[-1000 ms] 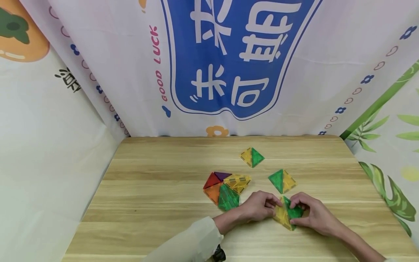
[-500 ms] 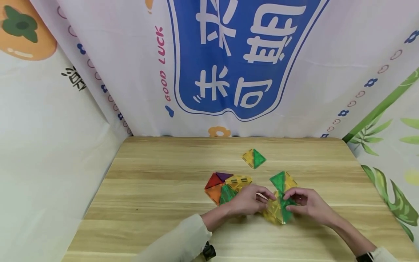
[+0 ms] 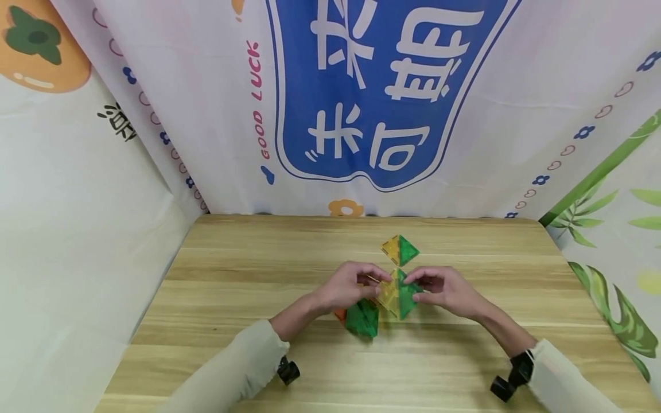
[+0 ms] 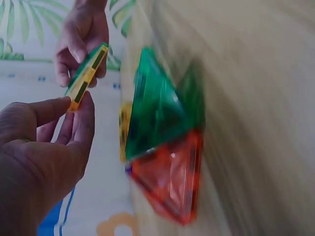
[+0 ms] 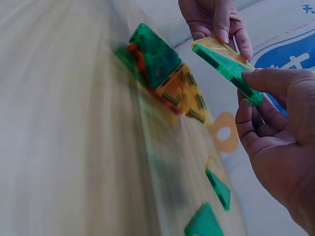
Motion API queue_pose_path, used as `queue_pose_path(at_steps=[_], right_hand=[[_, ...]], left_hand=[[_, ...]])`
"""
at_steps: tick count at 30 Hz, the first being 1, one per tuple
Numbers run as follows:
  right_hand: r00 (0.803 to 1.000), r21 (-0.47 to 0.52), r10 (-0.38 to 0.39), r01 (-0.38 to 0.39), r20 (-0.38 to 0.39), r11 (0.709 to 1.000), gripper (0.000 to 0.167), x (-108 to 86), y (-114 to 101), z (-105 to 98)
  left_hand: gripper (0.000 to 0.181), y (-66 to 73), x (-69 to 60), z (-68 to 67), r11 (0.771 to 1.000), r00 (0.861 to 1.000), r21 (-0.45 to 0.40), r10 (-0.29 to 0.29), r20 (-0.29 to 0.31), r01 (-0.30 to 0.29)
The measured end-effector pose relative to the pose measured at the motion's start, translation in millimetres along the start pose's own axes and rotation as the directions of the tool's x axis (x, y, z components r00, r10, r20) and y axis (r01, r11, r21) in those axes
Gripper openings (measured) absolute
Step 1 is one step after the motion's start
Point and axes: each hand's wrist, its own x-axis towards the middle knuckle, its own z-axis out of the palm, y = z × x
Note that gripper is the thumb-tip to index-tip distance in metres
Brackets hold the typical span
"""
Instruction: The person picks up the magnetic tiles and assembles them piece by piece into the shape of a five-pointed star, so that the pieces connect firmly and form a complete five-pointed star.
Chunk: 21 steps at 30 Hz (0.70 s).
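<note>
A yellow triangular magnetic tile (image 3: 387, 297) and a green triangular magnetic tile (image 3: 407, 299) are joined edge to edge and held off the table. My left hand (image 3: 345, 287) pinches the yellow tile between thumb and fingers. My right hand (image 3: 453, 291) pinches the green one by its outer side. Beneath and beside my left hand stands a raised cluster of tiles, showing a green tile (image 4: 155, 108), a red-orange tile (image 4: 170, 177) and a yellow tile (image 5: 184, 96). In the head view the left hand and the held pair cover much of this cluster.
A flat yellow-green pair (image 3: 400, 250) lies on the wooden table (image 3: 248, 258) towards the back. Another green tile (image 5: 204, 222) shows low in the right wrist view; my right hand hides that spot in the head view. A printed cloth (image 3: 227, 143) hangs behind the table.
Both hands have lifted the joined yellow-green pair from the table's right side and carried it left and away from me, to beside the cluster. The back pair has stayed put.
</note>
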Motion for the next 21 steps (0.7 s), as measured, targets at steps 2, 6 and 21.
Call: queue_pose_path(at_steps=[2,6,21], right_hand=[[1.000,0.009,0.018,-0.018,0.005,1.000,0.028,12.3,-3,3],[0.998,0.022,0.060,-0.060,-0.004,0.998,0.030,36.6,-5,10],[0.994,0.103,0.100,-0.095,-0.040,0.990,0.036,107.1,22,24]], left_hand=[[0.027,-2.2,-1.0,-11.3,1.000,1.000,-0.012,0.015,-0.016,-0.015],[0.025,-6.1,-2.4,-32.2,1.000,0.997,0.012,0.011,-0.083,-0.010],[0.028,-35.7,10.8,-79.4,0.979,0.965,-0.181,-0.132,-0.226,0.092]])
